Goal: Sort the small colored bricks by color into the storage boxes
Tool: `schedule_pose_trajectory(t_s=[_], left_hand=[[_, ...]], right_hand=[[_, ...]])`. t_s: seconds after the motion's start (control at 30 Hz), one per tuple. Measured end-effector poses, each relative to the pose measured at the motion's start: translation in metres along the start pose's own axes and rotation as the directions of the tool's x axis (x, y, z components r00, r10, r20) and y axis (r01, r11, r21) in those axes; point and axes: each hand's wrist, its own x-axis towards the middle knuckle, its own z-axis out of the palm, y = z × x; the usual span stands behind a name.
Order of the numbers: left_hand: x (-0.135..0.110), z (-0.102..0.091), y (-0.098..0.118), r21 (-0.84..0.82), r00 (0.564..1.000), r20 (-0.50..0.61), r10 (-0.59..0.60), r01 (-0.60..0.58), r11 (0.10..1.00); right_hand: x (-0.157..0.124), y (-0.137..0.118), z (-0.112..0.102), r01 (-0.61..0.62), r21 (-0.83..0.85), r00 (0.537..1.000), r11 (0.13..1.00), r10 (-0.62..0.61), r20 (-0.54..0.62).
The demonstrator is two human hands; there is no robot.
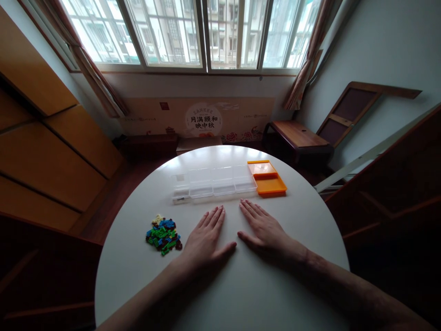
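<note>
Here, left hand [204, 236] and right hand [264, 226] rest flat, grasping nothing; the heap of small green, blue and brown plastic bricks [163, 235] lies just left of the left, nearer hand; the rectangular clear plastic trays [223, 183] run crosswise beyond both.

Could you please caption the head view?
Left hand and right hand flat on a white table, near bricks, clear compartments and orange tray.

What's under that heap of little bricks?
The heap lies on the white table. Blue, green, brown and pale yellow bricks show on its outside; whatever they cover, deeper in or beneath, cannot be seen.
</note>
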Motion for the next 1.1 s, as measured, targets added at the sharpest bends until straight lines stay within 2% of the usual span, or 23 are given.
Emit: schedule_pose_trajectory(t_s=[0.43, 0.57, 0.7, 0.8, 0.9, 1.0, 1.1], left_hand=[[0.001, -0.001, 0.001, -0.012, 1.0, -0.006, 0.006, -0.006, 1.0], [-0.001, -0.018, 0.004, -0.05, 1.0, -0.007, 0.027, -0.027, 0.998], [-0.011, -0.05, -0.002, -0.055, 1.0, -0.005, 0.006, -0.006, 0.998], [-0.028, -0.072, -0.02, -0.016, 0.997, -0.052, -0.051, 0.05, 0.999], [-0.054, -0.086, -0.051, 0.038, 0.989, -0.096, -0.114, 0.118, 0.992], [-0.083, -0.089, -0.091, 0.088, 0.979, -0.126, -0.159, 0.17, 0.981], [-0.104, -0.085, -0.124, 0.069, 0.981, -0.119, -0.154, 0.163, 0.984]], right_hand=[[0.001, 0.0, -0.002, 0.0, 0.001, 1.0, 1.0, 0.0, -0.004], [0.0, 0.0, -0.006, 0.001, 0.023, 1.0, 1.0, -0.001, -0.022], [0.0, -0.002, -0.011, -0.011, 0.029, 1.0, 1.0, 0.011, 0.005], [0.0, -0.002, -0.012, -0.017, 0.043, 1.0, 0.999, 0.016, 0.02], [-0.001, -0.002, -0.01, -0.016, 0.06, 1.0, 0.998, 0.016, 0.003], [-0.001, -0.001, -0.009, -0.014, 0.061, 1.0, 0.998, 0.014, -0.006], [-0.001, -0.001, -0.008, -0.018, 0.064, 1.0, 0.998, 0.018, 0.003]])
